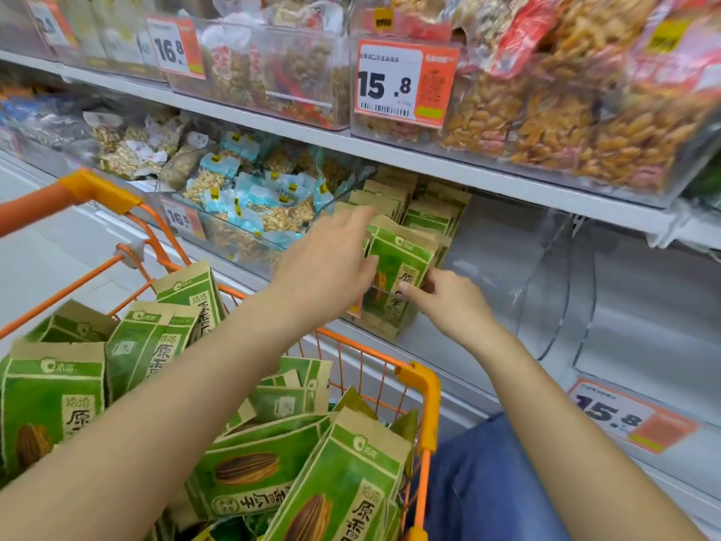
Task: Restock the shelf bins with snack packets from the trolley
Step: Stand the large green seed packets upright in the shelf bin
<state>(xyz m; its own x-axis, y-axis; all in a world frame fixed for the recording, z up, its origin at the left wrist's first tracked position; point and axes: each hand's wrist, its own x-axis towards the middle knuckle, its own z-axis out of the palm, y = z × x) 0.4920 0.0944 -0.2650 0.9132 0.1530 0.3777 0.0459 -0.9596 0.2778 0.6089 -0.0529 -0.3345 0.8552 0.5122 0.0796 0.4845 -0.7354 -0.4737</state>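
Green and brown sunflower seed packets (343, 493) fill the orange trolley (423, 388) at the lower left. More of the same packets stand in rows inside a clear shelf bin (384, 328) on the middle shelf. My left hand (331, 255) rests with spread fingers against the left side of the front packet (402, 263) in that bin. My right hand (448, 302) pinches the lower right part of the same packet. The packet stands upright at the bin's front.
A clear bin of blue-labelled nut packs (257, 205) sits left of the green packets. The bin space (526, 267) to the right looks bare. Above, bins of orange snacks (565, 123) carry price tags (405, 82). Blue trousers (483, 482) stand beside the trolley.
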